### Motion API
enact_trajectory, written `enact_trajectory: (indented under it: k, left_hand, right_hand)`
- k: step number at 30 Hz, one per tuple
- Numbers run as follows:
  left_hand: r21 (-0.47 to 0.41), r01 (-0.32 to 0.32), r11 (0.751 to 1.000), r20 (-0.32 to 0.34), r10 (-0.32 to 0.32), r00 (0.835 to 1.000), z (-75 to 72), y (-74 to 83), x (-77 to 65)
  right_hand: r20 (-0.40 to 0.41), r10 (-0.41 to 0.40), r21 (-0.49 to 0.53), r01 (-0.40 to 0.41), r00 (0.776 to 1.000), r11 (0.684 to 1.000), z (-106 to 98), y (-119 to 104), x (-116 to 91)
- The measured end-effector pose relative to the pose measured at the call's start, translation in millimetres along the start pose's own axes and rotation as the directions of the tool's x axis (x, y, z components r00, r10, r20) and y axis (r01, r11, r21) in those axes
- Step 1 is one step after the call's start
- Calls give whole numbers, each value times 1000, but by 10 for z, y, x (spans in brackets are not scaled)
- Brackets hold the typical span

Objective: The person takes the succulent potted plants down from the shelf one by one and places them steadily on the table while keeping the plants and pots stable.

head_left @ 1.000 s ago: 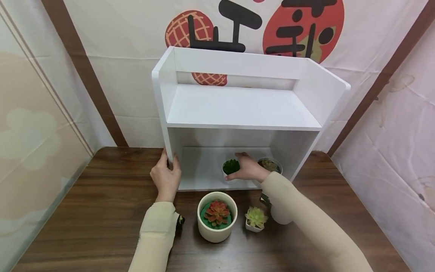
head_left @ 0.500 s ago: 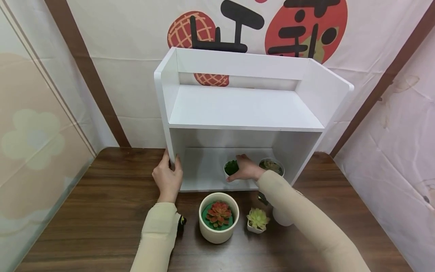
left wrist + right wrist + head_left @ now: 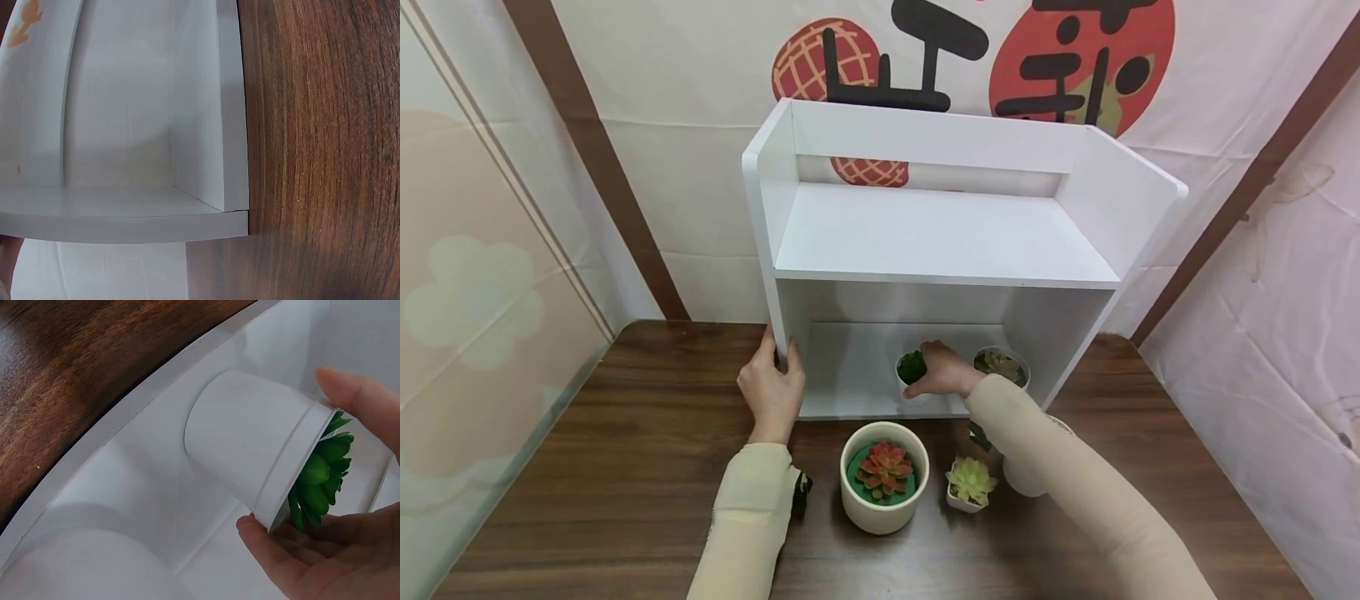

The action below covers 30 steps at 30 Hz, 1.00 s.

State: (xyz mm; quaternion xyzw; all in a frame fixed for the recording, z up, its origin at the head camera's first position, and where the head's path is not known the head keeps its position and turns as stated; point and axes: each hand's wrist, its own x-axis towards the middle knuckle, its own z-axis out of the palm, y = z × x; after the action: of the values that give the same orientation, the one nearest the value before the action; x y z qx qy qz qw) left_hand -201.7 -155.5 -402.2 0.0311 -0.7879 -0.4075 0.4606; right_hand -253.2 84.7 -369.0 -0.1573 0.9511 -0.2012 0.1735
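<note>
A white two-tier desktop shelf stands on the table. My left hand grips the front edge of its left side panel, with the thumb on the inner face and fingers outside. On the lower board, my right hand holds a potted green succulent by its rim. The right wrist view shows the smooth white pot upright on the board, the thumb on one side of the rim and the fingers on the other. To the right of it sits a pot with a greyish succulent.
On the table before the shelf stand a cream pot with a red succulent and a small yellow-green succulent. A white pot is partly hidden behind the right sleeve. Printed cloth hangs behind.
The whole view has shifted slightly. My right hand still holds the green succulent's pot in about the same spot, and my left hand stays on the side panel.
</note>
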Motion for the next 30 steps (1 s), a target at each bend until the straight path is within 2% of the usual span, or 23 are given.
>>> enact_trajectory:
  k: [6, 19, 30]
  left_hand:
    - [0, -2, 1000, -3, 2, 1000, 7, -4, 10]
    - [-9, 19, 1000, 11, -19, 1000, 8, 8, -5]
    - [-8, 20, 1000, 5, -20, 1000, 9, 15, 4]
  right_hand:
    - [7, 12, 11, -12, 1000, 1000, -9, 0, -21]
    - [-40, 29, 37, -27, 999, 999, 21, 29, -55]
    - [-90, 27, 80, -19, 996, 997, -73, 69, -144]
